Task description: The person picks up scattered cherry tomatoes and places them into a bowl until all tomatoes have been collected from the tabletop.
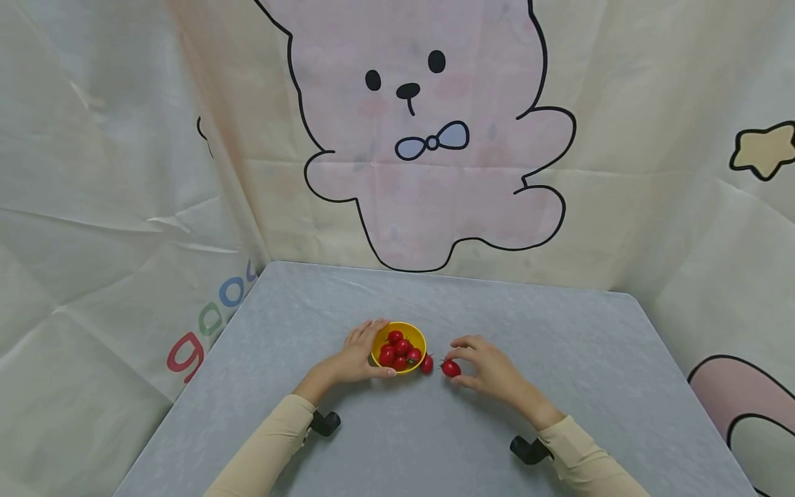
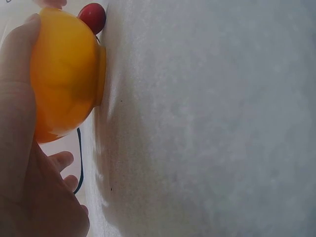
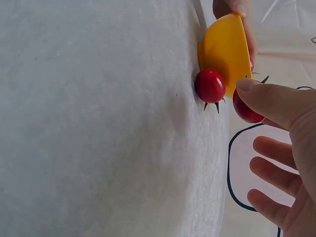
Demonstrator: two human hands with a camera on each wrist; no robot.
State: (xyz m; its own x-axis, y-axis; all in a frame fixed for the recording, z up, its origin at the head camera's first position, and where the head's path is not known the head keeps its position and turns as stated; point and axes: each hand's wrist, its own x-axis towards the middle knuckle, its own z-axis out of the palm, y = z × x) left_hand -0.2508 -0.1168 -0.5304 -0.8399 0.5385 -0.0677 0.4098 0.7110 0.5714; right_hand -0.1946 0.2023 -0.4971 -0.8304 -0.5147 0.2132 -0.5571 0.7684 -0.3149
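Observation:
A yellow bowl [image 1: 376,358] holding several cherry tomatoes [image 1: 402,346] stands near the middle of the table. My left hand [image 1: 357,355] grips its left side, thumb at the near rim and fingers around the far rim; the left wrist view shows the bowl's outer wall [image 2: 66,74] against that hand. To the bowl's right, my right hand [image 1: 491,369] pinches one cherry tomato [image 3: 247,108] between thumb and forefinger, the other fingers spread loosely. Another cherry tomato [image 3: 211,86] with green sepals lies on the table close against the bowl's right side.
A pale grey cloth covers the table [image 1: 528,331]. Behind it hangs a cream curtain [image 1: 621,172] with a pink bear print, and white fabric [image 1: 124,276] hangs at the left side. Black camera mounts [image 1: 530,451] sit on both wrists.

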